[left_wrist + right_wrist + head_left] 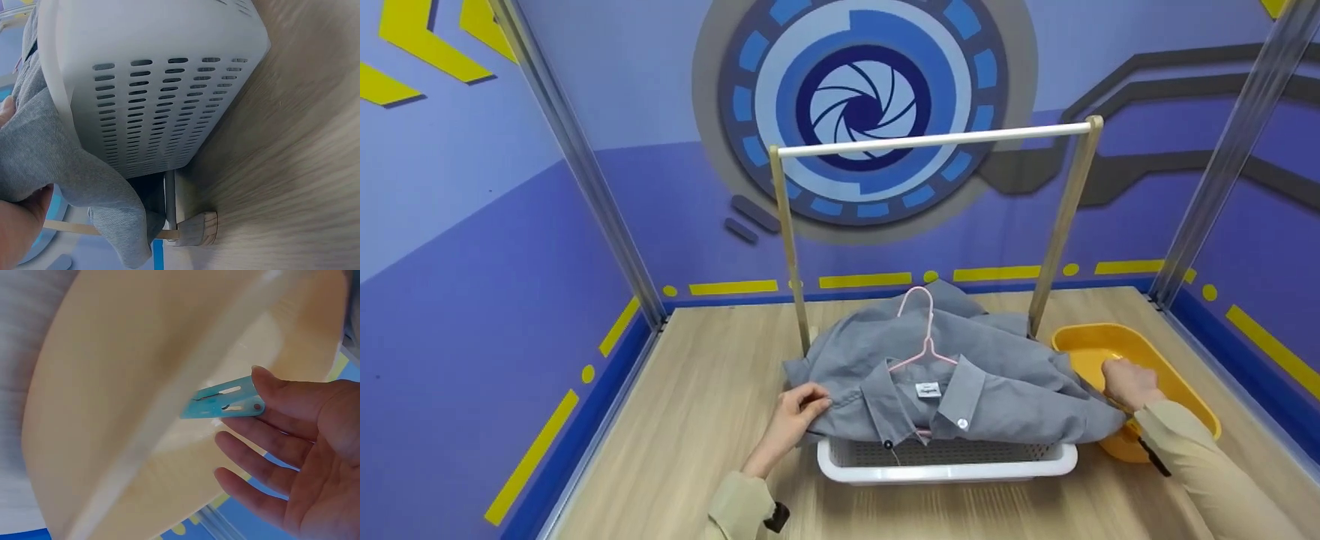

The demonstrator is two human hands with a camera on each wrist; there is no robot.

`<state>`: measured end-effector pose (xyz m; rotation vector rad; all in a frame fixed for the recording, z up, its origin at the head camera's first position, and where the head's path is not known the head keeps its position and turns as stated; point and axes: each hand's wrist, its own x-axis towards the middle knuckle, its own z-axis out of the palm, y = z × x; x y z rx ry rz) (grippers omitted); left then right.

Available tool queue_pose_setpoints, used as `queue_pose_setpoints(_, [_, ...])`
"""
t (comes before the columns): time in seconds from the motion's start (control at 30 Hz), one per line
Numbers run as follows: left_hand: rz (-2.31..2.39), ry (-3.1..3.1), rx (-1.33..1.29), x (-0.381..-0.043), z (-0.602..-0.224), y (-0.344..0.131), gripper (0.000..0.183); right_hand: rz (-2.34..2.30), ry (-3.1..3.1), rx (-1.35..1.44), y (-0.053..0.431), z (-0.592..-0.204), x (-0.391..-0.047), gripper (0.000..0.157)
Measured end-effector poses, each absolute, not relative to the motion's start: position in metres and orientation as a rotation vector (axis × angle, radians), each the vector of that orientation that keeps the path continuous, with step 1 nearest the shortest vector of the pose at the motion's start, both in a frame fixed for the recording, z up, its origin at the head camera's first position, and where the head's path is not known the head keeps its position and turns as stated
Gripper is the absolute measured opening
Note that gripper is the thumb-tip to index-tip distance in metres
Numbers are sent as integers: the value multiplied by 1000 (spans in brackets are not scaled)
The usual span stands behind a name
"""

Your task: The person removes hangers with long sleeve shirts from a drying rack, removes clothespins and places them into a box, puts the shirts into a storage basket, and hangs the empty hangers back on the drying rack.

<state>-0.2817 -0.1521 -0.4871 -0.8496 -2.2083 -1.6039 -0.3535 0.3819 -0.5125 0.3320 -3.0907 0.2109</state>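
A grey collared shirt [847, 345] lies over a white perforated basket [945, 472], with a pink hanger [928, 322] inside its neck, hook upward. My left hand [793, 418] pinches the shirt's cloth at its left shoulder side; in the left wrist view, grey fabric [73, 169] hangs over the basket's side [152, 34] beside that hand. Over the yellow tub [1084, 351], my right hand [1132, 384] holds a light-blue clothespin [225, 399] between thumb and forefinger, its other fingers loosely extended. The shirt's right end reaches close to this hand.
Behind the basket stands a wooden rack with a white crossbar [937, 141]; its posts [1065, 225] rise on both sides of the shirt. Metal corner profiles [585, 172] and patterned blue walls enclose the wooden table [690, 420].
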Motion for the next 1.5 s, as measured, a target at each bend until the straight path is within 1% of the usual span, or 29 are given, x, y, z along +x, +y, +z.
queue_pose_setpoints(0.13, [-1613, -2219, -833, -282, -486, -152, 2, 247, -3168, 278, 384, -513, -353, 8])
queue_pose_setpoints(0.5, [-1610, -2185, -854, -282, -489, -152, 4, 381, -3192, 253, 386, -507, -351, 17])
queue_pose_setpoints(0.67, [-1619, -2190, -852, -283, -489, -152, 3, 348, -3190, 263, 383, -497, -349, 15])
queue_pose_setpoints(0.83, [-1632, -2198, -833, -283, -490, -153, 4, 366, -3195, 299, 377, -489, -351, 24])
queue_pose_setpoints(0.93, [-1624, -2197, -830, -283, -490, -152, 5, 365, -3174, 307, 374, -487, -353, 26])
queue_pose_setpoints(1.2, [-1621, -2193, -846, -284, -490, -152, 5, 383, -2975, 348, 357, -477, -355, 15])
queue_pose_setpoints(1.33, [-1632, -2194, -841, -284, -490, -152, 4, 444, -2848, 373, 342, -466, -351, 15])
queue_pose_setpoints(1.5, [-1619, -2194, -838, -285, -491, -152, 3, 577, -2755, 486, 322, -457, -344, 13])
